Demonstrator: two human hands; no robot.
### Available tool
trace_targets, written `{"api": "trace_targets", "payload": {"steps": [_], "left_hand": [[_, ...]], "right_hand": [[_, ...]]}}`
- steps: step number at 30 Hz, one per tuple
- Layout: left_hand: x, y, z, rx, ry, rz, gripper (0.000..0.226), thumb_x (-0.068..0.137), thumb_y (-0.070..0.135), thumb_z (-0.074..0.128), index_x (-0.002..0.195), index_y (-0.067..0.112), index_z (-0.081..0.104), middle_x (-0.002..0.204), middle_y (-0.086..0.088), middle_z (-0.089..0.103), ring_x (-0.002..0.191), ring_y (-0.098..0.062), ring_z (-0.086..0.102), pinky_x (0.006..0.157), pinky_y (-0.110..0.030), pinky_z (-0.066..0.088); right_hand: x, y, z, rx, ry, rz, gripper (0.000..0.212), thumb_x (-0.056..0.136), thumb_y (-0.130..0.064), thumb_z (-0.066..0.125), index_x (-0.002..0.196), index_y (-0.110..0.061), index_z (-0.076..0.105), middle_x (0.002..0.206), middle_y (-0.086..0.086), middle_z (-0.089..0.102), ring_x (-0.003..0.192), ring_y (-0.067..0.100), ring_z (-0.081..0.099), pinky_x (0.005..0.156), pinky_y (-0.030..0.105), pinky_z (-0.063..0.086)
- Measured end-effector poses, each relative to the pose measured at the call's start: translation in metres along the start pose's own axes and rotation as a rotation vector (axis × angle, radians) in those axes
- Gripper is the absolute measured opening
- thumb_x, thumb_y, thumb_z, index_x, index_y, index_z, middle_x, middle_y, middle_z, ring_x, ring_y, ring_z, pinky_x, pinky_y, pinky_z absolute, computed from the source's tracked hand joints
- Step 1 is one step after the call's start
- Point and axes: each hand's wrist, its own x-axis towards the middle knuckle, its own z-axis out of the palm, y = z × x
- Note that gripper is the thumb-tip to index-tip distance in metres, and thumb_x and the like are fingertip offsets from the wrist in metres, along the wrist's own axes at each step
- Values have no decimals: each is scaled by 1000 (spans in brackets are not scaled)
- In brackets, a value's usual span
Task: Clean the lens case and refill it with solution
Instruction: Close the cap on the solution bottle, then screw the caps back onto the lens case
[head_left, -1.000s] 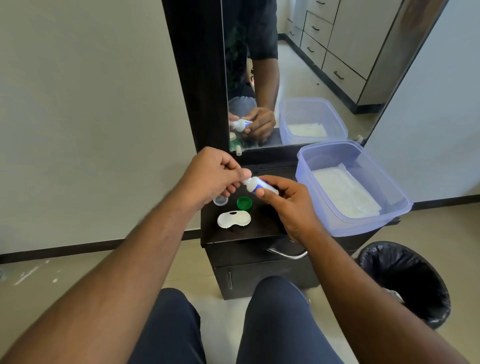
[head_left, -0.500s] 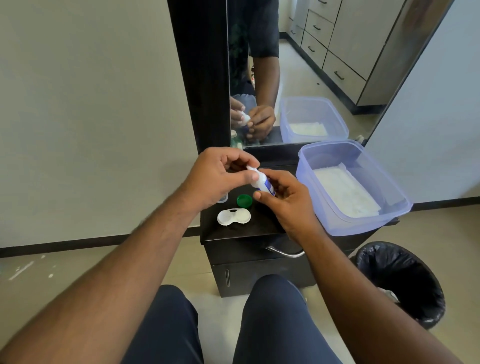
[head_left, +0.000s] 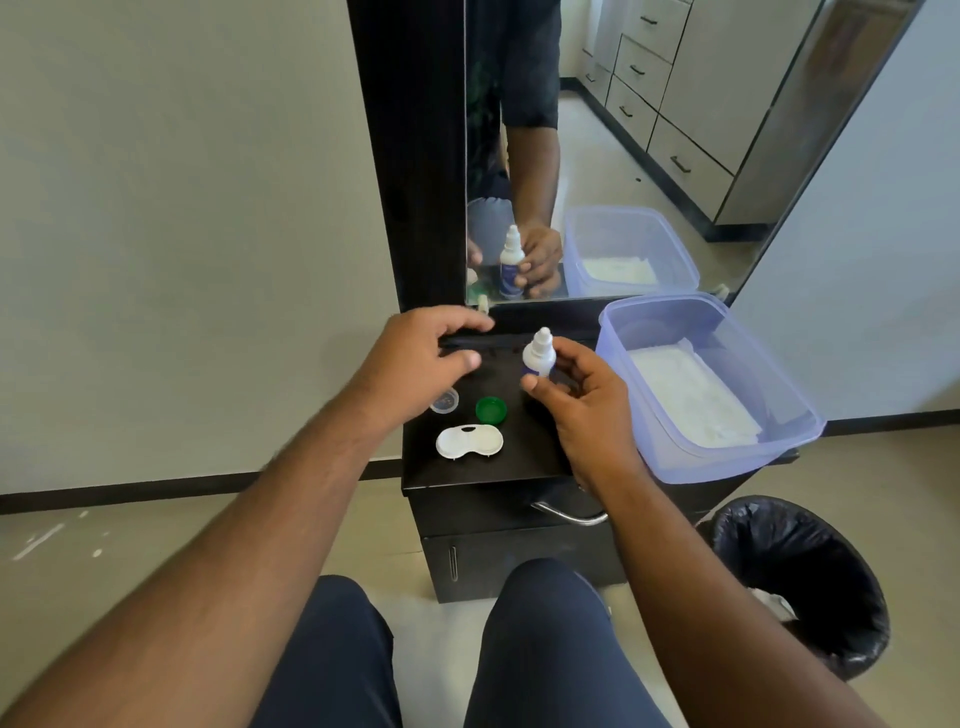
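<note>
Two pale walls flank a tall black-framed mirror standing at the back of the black worktop. Beside the worktop on its right, a black-lined bin sits on the beige floor. On the worktop's right end rests a translucent blue tub. Above the worktop, the right hand pinches an upright white solution bottle, while the left hand hovers with fingers loosely curled, holding nothing. Near the worktop's front lies the open white lens case, with a green cap and a clear cap just behind it.
</note>
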Motion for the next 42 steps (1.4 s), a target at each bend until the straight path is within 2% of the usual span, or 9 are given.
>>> {"api": "trace_targets", "payload": {"steps": [8,12,16,18,22,27,30,35,42], "left_hand": [[-3,-27,-6,306,-203,-194,47,79,28,75,124,30,61,127,1,56,107,-16,55,84,-30,44],[-3,-28,-3,324,-265,-201,57,76,20,77,129,27,57,131,-1,55,113,-19,57,91,-32,47],[-1,-26,-3,375,-295,-188,61,77,10,76,131,26,55,132,-3,56,114,-19,57,91,-31,47],[0,-27,-3,403,-321,-187,62,77,6,75,132,26,54,134,-3,55,117,-20,56,94,-33,48],[4,-24,-4,482,-398,-121,62,77,4,74,131,28,55,134,1,56,115,-19,56,92,-33,49],[10,-21,-7,615,-505,-2,48,82,13,71,126,28,60,127,-1,56,110,-19,55,90,-35,50],[2,-30,-14,477,-363,-6,36,79,18,74,114,27,67,115,3,63,97,-12,59,80,-28,52],[-45,-34,-24,-239,77,-131,25,73,10,79,94,19,70,93,4,71,81,-7,68,72,-18,54],[-80,-40,7,-260,191,-90,15,73,13,80,78,17,66,99,12,72,96,-1,66,88,-20,51]], "right_hand": [[9,-2,20,-288,153,33,36,85,-16,70,120,-22,61,111,-4,67,100,9,61,96,30,50],[6,-5,23,-367,172,26,29,85,-19,71,112,-22,64,101,-4,67,92,9,60,92,33,52],[-5,-11,19,-259,225,24,45,82,-11,73,123,-21,57,113,-16,54,104,-1,52,96,21,44],[-14,-10,14,-236,239,-33,35,82,-10,73,112,-24,61,108,-15,59,93,-1,57,86,15,48],[-18,-6,6,-177,84,-52,18,82,-11,73,97,-21,68,90,-5,68,78,2,62,71,12,50],[-16,-9,-2,-187,-148,-2,18,81,-12,74,98,-18,71,89,-4,70,84,6,65,74,13,51],[-12,-14,-7,-161,-313,40,27,74,-11,80,99,-14,72,91,6,70,83,13,65,75,16,53],[-12,-11,-12,-364,-428,-16,41,67,-27,85,104,-20,70,93,-2,66,84,11,61,75,16,52],[-15,-9,-9,-539,-442,-110,43,69,-32,84,108,-25,68,97,-15,60,88,3,57,73,8,47]]}}
